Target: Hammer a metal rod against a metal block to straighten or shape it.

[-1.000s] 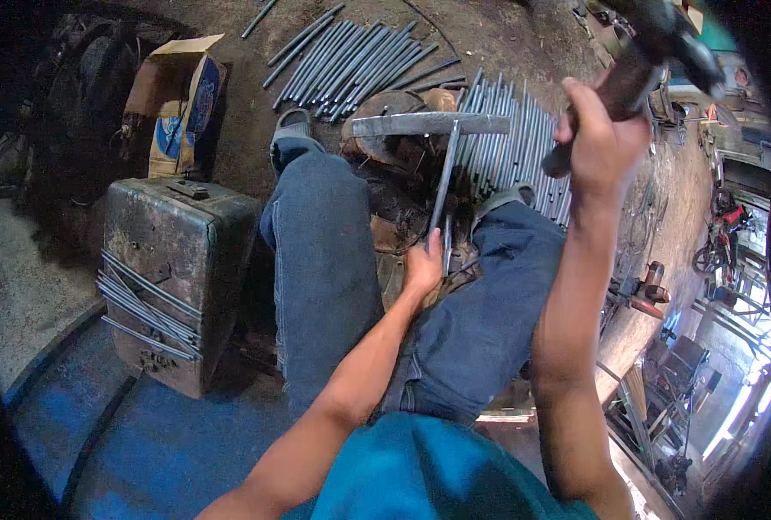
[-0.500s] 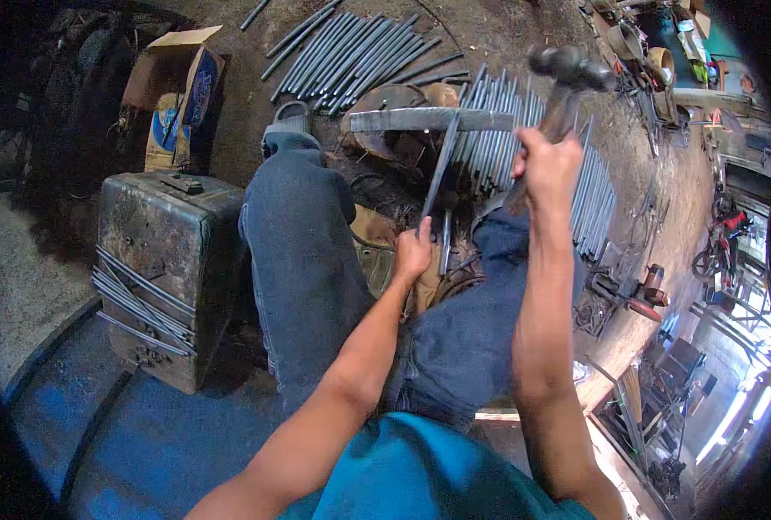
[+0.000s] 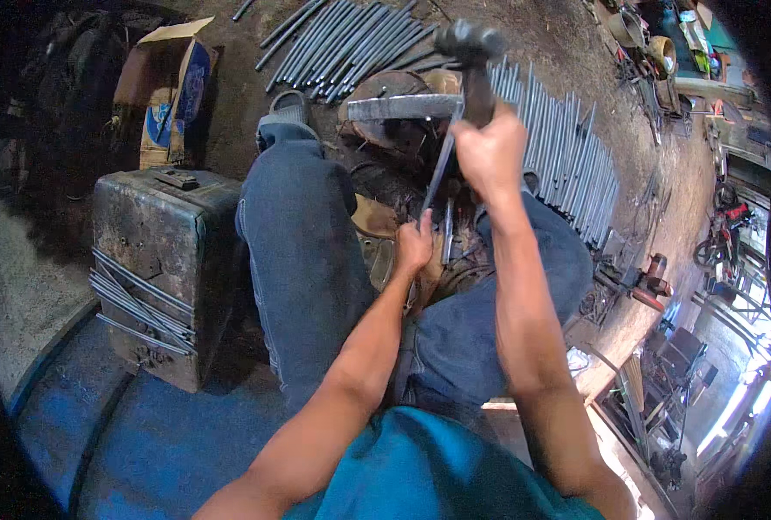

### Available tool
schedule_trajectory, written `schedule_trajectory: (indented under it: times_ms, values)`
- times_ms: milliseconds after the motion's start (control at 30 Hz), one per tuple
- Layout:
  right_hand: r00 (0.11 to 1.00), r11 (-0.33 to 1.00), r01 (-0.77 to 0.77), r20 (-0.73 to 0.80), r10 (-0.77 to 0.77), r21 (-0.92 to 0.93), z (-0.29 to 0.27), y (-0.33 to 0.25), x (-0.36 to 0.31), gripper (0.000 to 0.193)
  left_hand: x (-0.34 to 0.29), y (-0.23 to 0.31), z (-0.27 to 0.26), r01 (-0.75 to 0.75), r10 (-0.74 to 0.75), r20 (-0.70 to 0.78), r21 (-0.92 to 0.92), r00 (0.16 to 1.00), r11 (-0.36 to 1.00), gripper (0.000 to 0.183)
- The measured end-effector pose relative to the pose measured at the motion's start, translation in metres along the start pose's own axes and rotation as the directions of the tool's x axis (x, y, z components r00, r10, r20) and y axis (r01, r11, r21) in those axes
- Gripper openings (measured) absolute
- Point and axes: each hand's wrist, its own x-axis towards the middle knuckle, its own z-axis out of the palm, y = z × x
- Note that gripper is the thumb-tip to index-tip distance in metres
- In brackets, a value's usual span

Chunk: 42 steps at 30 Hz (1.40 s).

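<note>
Hammer (image 3: 470, 65) is up over the work, head dark and rounded near the top of view, handle running down into the right hand (image 3: 492, 156); that hand is clamped tight round the handle, knuckles toward the camera; left hand (image 3: 414, 245) sits lower, between the knees, fingers wrapped round the near end of a thin rod (image 3: 437, 178); rod slants up & away to a flat steel bar (image 3: 403, 107) lying crosswise on a round stump (image 3: 394, 130); can't tell whether rod's far tip touches the bar, hammer hand covers it; person sits w/ both legs in jeans spread either side of the stump, left foot in a sandal (image 3: 286, 108); rusty metal box (image 3: 165, 269) stands just beside the left leg, a few rods strapped across its front; open cardboard box (image 3: 165, 95) behind it; cut rods in two piles (image 3: 351, 39) on the dirt floor, one beyond the stump, the other fanned out to the right.
</note>
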Motion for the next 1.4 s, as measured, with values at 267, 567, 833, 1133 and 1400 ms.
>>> schedule_trajectory:
  times_ms: [267, 567, 833, 1133, 1400]
  values:
    - [0.958, 0.887, 0.065, -0.278, 0.073, 0.458, -0.049, -0.047, -0.01, 0.016, -0.004, 0.0, -0.002, -0.03, 0.031, -0.06, 0.023, 0.998, 0.999, 0.066]
    - [0.973, 0.967, -0.218, -0.043, 0.225, 0.129, -0.024, 0.025, 0.019, 0.013, -0.007, -0.004, 0.002, -0.01, 0.01, 0.003, 0.04, 1.0, 0.999, 0.066]
    - [0.861, 0.784, 0.285, -0.507, 0.044, 0.552, -0.05, -0.027, -0.007, 0.016, 0.008, -0.01, 0.001, -0.016, 0.02, -0.052, 0.068, 0.998, 0.998, 0.068]
    - [0.983, 0.981, -0.134, -0.104, 0.149, 0.142, -0.041, 0.01, 0.039, 0.015, -0.007, 0.007, -0.01, 0.013, -0.009, -0.05, 0.084, 0.999, 0.996, 0.068]
    - [0.806, 0.874, 0.237, -0.588, 0.066, 0.423, -0.032, -0.012, -0.017, 0.018, 0.003, 0.011, -0.017, 0.064, -0.062, -0.015, 0.155, 0.998, 0.986, 0.07]
